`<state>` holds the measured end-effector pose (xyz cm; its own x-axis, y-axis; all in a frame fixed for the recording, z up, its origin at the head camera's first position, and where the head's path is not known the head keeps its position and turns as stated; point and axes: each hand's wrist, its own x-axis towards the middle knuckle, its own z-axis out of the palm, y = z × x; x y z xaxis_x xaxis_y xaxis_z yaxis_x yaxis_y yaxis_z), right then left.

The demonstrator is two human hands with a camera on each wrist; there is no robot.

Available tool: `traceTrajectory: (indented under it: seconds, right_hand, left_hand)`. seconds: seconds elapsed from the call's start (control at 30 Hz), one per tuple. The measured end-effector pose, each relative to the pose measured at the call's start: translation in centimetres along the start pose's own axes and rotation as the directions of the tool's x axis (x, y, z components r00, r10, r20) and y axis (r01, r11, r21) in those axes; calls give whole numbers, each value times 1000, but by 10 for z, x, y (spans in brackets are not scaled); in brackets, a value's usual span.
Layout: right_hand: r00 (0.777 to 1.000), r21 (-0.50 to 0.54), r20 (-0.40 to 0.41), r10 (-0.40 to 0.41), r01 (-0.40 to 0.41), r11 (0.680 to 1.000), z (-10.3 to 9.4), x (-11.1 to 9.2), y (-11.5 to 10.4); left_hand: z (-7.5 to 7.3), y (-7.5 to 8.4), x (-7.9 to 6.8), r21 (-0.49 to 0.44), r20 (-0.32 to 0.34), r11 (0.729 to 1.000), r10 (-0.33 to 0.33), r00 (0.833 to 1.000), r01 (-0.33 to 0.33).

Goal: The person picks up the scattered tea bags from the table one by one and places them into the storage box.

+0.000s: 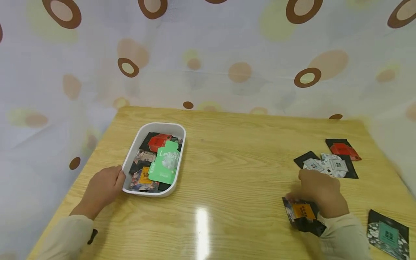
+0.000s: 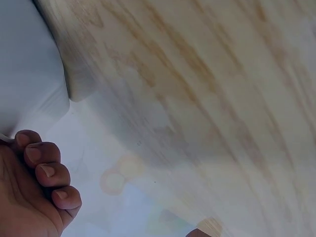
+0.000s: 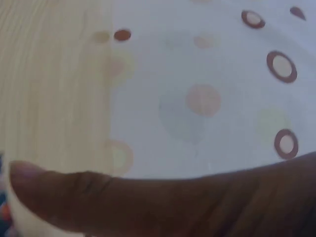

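Note:
My left hand (image 1: 103, 187) grips the left rim of a white plastic bin (image 1: 186, 139); in the left wrist view, that hand's fingers (image 2: 49, 170) curl at the bin's edge. Inside the bin lie several tea sachets, a green "LeTea" one (image 1: 165, 164) on top. Over on the right, my right hand (image 1: 321, 191) holds a dark sachet with an orange label (image 1: 303, 211), its fingertips at the upper left corner. The lower part of that sachet is bent, and the hand hides some of it. Only the thumb (image 3: 98, 197) shows clearly in the right wrist view.
Beyond the right hand, black-and-white sachets (image 1: 338, 165) overlap near a red-labelled one (image 1: 342, 148). A green-labelled sachet (image 1: 388, 234) lies at the near right. The wooden table (image 1: 234, 155) meets a spotted cloth (image 1: 214, 47) at its back and sides.

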<state>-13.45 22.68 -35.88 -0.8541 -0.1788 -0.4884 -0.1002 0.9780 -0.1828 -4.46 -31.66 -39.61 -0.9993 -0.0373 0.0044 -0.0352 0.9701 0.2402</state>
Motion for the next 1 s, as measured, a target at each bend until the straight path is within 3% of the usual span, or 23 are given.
traceTrajectory:
  seconds: [0.13,0.33,0.43,0.53,0.63,0.7,0.77,0.8,0.87,1.0]
  right_hand:
    - [994,-24,59,87,-86,996,3,0,11]
    - [991,-29,91,96,-93,995,5,9,17]
    - [994,25,104,43,-46,999,7,12,18]
    - [991,140,83,-103,91,986,10,15,16]
    - [945,270,34,-326,305,913,12,19,9]
    - [889,362,-3,-458,428,828,10,21,1]
    - [839,433,-33,-543,502,749,6,23,-10]
    - [826,458,-51,-561,518,723,4,23,-18]
    - [818,510,-94,-567,529,678,-1,26,-36]
    - [841,624,-197,-504,504,597,-5,37,-86]
  left_hand:
    - [7,-1,-6,-21,3,1000,-12,1000,13]
    - [8,-3,-11,-28,-14,999,-21,1000,20]
    - [5,-3,-11,-22,-21,1000,-12,1000,11]
    - [4,-2,-10,-18,-22,1000,-11,1000,11]
    - [3,-2,-8,-14,-17,1000,-15,1000,14]
    - [2,-1,-6,-12,-12,1000,-15,1000,14]
    - [1,-1,-4,-5,-10,1000,-12,1000,12]
    - [1,0,-3,-2,-10,1000,-11,1000,11]
    - [0,0,-2,6,-10,1000,-11,1000,11]
    - [1,1,-1,7,-13,1000,-14,1000,14]
